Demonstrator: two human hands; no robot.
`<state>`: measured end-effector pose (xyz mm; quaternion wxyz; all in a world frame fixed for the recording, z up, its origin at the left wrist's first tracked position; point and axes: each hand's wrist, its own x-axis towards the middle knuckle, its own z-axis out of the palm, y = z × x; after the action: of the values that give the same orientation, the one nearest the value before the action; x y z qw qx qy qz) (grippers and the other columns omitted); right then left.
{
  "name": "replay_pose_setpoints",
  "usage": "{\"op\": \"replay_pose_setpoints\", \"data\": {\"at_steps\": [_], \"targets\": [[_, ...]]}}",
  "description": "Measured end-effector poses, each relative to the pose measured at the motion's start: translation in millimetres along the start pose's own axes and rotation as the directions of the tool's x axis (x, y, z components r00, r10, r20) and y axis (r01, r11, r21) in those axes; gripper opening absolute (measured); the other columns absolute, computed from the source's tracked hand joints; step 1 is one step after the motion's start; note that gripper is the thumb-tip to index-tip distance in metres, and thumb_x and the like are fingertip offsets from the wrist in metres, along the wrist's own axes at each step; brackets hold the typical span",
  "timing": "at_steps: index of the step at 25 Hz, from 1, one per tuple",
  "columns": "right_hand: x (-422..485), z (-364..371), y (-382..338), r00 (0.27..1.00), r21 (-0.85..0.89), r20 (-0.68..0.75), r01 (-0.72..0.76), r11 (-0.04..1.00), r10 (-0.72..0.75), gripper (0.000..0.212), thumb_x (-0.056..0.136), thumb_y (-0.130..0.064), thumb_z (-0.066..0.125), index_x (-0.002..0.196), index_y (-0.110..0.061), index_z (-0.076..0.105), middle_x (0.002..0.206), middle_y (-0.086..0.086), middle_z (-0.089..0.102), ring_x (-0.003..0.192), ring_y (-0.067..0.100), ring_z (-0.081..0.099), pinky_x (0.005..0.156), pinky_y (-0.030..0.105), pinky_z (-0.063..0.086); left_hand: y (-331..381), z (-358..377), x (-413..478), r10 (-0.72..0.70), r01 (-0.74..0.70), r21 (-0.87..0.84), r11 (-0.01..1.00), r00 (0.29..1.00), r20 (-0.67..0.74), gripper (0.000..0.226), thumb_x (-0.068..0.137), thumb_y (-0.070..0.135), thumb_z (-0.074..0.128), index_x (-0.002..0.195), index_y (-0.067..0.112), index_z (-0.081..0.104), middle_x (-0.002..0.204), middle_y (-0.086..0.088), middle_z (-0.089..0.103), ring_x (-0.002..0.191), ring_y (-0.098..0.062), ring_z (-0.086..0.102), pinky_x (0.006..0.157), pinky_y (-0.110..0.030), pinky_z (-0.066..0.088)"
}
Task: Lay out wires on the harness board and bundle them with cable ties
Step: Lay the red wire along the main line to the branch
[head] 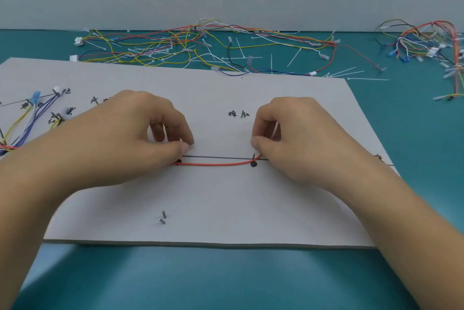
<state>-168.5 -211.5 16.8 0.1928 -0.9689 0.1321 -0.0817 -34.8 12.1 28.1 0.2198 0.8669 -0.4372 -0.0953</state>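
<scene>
My left hand [130, 139] and right hand [296, 139] each have the grip pinched closed on an end of the red wire [218, 164], which sags in a shallow bow along the drawn line on the flat grey harness board [226, 209], bending up at a thin metal pin [254, 156]. I'd judge it light, limp and smooth-jacketed, so I'd hold near the ends, close to the pins. Spare wires [200, 43] and stiff white cable ties [271, 63] lie tangled on the teal bench [226, 279] behind.

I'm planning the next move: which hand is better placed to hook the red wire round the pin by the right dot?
Right, likely: the right hand pinches the red wire beside that pin; the left hand sits over the wire's far end.
</scene>
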Motion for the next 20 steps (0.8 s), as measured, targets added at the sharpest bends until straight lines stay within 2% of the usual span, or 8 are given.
{"op": "replay_pose_setpoints", "data": {"at_steps": [4, 8, 10, 11, 13, 16, 20], "targets": [[3, -5, 3, 0.997, 0.008, -0.006, -0.076, 0.997, 0.076, 0.016, 0.083, -0.033, 0.073, 0.071, -0.027, 0.065, 0.075, -0.013, 0.064, 0.078, 0.008, 0.058, 0.073, 0.036, 0.053, -4, -5, -1, -0.008, 0.008, 0.000, 1.000, 1.000, 0.028, 0.020, 0.072, 0.059, 0.064, 0.091, 0.060, 0.070, 0.078, 0.032, 0.070, 0.062, 0.008, 0.060, 0.052, -0.021, 0.038], [4, -8, 2, 0.997, -0.036, -0.003, -0.079, 0.996, 0.079, 0.017, 0.082, -0.035, 0.072, 0.069, -0.026, 0.066, 0.072, -0.013, 0.063, 0.077, 0.009, 0.057, 0.069, 0.032, 0.043, -9, -9, -1, -0.019, 0.019, 0.002, 1.000, 0.999, 0.051, 0.027, 0.066, 0.063, 0.070, 0.093, 0.060, 0.069, 0.079, 0.032, 0.071, 0.078, 0.007, 0.066, 0.059, -0.022, 0.042], [4, -9, 0, 0.995, -0.036, 0.005, -0.100, 0.994, 0.100, 0.016, 0.081, -0.032, 0.072, 0.069, -0.024, 0.065, 0.068, -0.012, 0.062, 0.074, 0.009, 0.057, 0.064, 0.031, 0.047, -8, -6, -1, -0.014, 0.014, -0.008, 1.000, 0.999, 0.046, 0.025, 0.070, 0.051, 0.079, 0.092, 0.058, 0.069, 0.078, 0.030, 0.071, 0.078, 0.005, 0.067, 0.056, -0.020, 0.043], [4, -9, -2, 0.994, -0.035, 0.009, -0.108, 0.994, 0.109, 0.015, 0.080, -0.030, 0.071, 0.068, -0.022, 0.064, 0.068, -0.011, 0.062, 0.073, 0.011, 0.058, 0.063, 0.032, 0.049, -7, -4, -1, -0.006, 0.006, -0.004, 1.000, 1.000, 0.027, 0.026, 0.072, 0.042, 0.083, 0.090, 0.056, 0.070, 0.076, 0.029, 0.071, 0.076, 0.005, 0.066, 0.053, -0.013, 0.041], [5, -7, -6, 0.992, -0.019, 0.014, -0.125, 0.992, 0.125, 0.015, 0.077, -0.026, 0.069, 0.066, -0.020, 0.061, 0.068, -0.007, 0.062, 0.073, 0.017, 0.060, 0.060, 0.032, 0.049, -6, -1, -1, 0.004, -0.004, 0.011, 1.000, 1.000, -0.017, 0.027, 0.072, 0.029, 0.087, 0.084, 0.049, 0.074, 0.073, 0.028, 0.071, 0.069, 0.008, 0.063, 0.052, -0.008, 0.043], [7, -8, -9, 0.987, -0.014, 0.045, -0.153, 0.988, 0.153, 0.016, 0.075, -0.024, 0.069, 0.064, -0.018, 0.059, 0.069, -0.003, 0.061, 0.071, 0.021, 0.060, 0.057, 0.030, 0.045, -4, 2, -3, -0.001, 0.002, 0.023, 1.000, 0.998, -0.066, 0.027, 0.072, 0.024, 0.088, 0.078, 0.046, 0.074, 0.072, 0.030, 0.070, 0.069, 0.009, 0.060, 0.050, -0.010, 0.039], [6, -21, 2, 0.971, -0.022, 0.080, -0.223, 0.975, 0.224, 0.018, 0.074, -0.022, 0.070, 0.060, -0.015, 0.061, 0.057, -0.004, 0.060, 0.061, 0.018, 0.057, 0.054, 0.029, 0.043, 13, 16, -4, 0.080, -0.083, -0.026, 0.996, 0.990, -0.112, 0.026, 0.074, 0.014, 0.087, 0.084, 0.036, 0.080, 0.066, 0.023, 0.069, 0.069, 0.011, 0.061, 0.058, -0.005, 0.042]]}}
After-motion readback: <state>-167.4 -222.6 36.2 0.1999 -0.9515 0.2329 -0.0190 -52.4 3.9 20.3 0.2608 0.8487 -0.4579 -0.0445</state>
